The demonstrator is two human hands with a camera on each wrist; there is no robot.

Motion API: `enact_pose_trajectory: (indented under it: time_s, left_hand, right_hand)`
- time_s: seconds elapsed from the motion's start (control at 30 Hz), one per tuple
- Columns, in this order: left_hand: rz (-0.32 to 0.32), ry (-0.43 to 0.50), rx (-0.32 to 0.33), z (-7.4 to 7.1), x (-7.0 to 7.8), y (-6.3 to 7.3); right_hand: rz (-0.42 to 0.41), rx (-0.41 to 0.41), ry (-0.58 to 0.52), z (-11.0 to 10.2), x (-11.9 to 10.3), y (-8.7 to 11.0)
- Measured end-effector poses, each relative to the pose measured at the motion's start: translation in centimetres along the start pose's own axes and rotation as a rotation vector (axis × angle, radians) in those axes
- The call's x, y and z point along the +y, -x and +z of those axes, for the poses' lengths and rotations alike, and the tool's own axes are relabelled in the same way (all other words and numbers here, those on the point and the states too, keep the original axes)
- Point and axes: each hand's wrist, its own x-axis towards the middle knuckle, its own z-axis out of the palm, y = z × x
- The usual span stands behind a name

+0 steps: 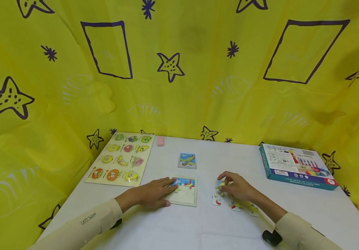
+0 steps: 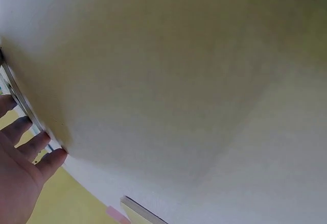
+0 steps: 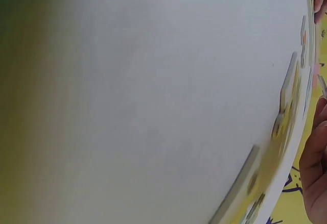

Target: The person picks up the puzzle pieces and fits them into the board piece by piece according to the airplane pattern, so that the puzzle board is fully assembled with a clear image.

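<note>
My left hand lies over the left side of a jigsaw tray, its fingers fairly straight on the edge and on the pieces there. Pieces with blue sky and a red plane fill the tray's top row, while its lower part shows bare board. To the right, my right hand pinches a blue and yellow jigsaw piece between thumb and fingers, just above the table. Loose jigsaw pieces lie below that hand: one with red, another red and yellow, and a yellow one.
Behind the tray lies a small airplane picture. A fruit puzzle board is at the left, near a pink block. At the right back sits a teal-edged box. A yellow patterned curtain hangs behind the white table.
</note>
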Motion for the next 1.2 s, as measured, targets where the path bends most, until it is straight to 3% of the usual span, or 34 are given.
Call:
enact_pose_trajectory:
  time_s: [0.7, 1.2]
  left_hand:
    - [-0.018, 0.051, 0.036, -0.2, 0.1, 0.0]
    - [-0.008, -0.032, 0.016, 0.3, -0.1, 0.0]
  right_hand:
    - [-0.067, -0.018, -0.026, 2.0, -1.8, -1.1]
    - [-0.105, -0.029, -0.065, 4.3, -3.4, -2.7]
